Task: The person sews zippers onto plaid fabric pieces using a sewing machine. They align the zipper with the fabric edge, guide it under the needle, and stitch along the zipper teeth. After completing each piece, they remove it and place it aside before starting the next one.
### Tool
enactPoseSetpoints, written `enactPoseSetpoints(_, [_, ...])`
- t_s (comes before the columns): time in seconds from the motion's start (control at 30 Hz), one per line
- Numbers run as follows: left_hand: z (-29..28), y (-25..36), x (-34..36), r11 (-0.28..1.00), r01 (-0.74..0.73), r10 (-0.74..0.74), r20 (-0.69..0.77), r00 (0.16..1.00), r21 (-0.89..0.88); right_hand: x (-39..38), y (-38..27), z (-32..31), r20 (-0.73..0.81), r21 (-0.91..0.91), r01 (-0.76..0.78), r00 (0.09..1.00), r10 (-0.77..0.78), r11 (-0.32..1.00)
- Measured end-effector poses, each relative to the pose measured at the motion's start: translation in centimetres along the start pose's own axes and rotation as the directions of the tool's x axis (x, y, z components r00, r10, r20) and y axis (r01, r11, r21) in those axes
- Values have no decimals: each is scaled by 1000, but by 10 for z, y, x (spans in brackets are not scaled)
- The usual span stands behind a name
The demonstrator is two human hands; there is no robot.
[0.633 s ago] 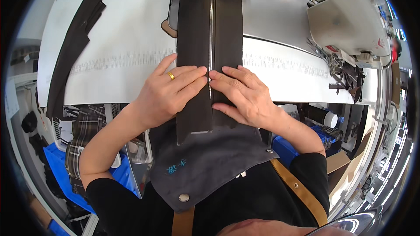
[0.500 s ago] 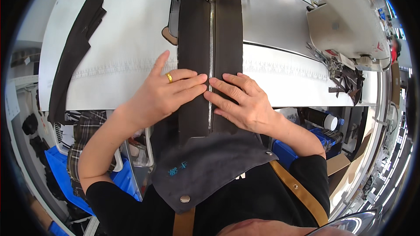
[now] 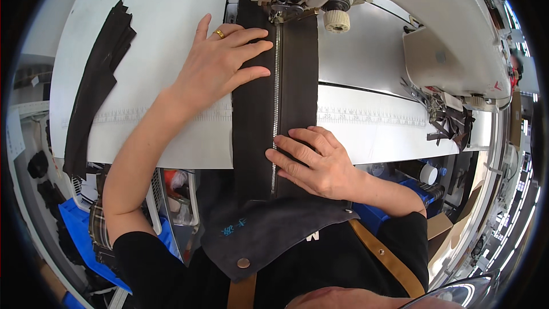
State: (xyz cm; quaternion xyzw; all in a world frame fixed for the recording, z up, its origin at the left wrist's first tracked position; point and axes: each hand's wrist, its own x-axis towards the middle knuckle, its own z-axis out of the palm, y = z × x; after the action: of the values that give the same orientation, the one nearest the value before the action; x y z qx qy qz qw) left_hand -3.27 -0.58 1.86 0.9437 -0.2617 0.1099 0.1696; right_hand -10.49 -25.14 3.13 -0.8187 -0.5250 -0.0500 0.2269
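Observation:
A long dark brown fabric piece (image 3: 250,131) runs from the sewing machine's presser foot (image 3: 277,17) toward my body. A metal zipper (image 3: 277,100) lies lengthwise along its middle. My left hand (image 3: 220,60) is open, fingers spread over the fabric left of the zipper, close to the foot; a gold ring is on one finger. Lower down, my right hand (image 3: 314,160) rests open and flat on the right half of the fabric, fingertips at the zipper teeth. The fabric's near end reaches over the table edge, by my grey apron (image 3: 269,229).
Strips of dark fabric (image 3: 97,88) lie on the white table (image 3: 160,143) at the left. The machine's pale arm (image 3: 423,0) spans the upper right. Dark scraps (image 3: 449,120) sit at the right edge. Blue bins (image 3: 86,240) and a white-capped bottle (image 3: 426,173) are below the table.
My left hand has slid away from me along the fabric toward the presser foot, its fingers more spread. My right hand stays at about the same place on the fabric. The view has tilted slightly.

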Motion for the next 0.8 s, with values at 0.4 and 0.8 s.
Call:
enactPoseSetpoints(0.4, [4,-9,4,996,-55,60,-76,995,76,8,12,-2,7,19,8,1000,-8,1000])
enactPoseSetpoints(0.8, [16,7,-5,994,-11,21,-88,996,105,8,17,-1,13,11,67,998,-67,998])
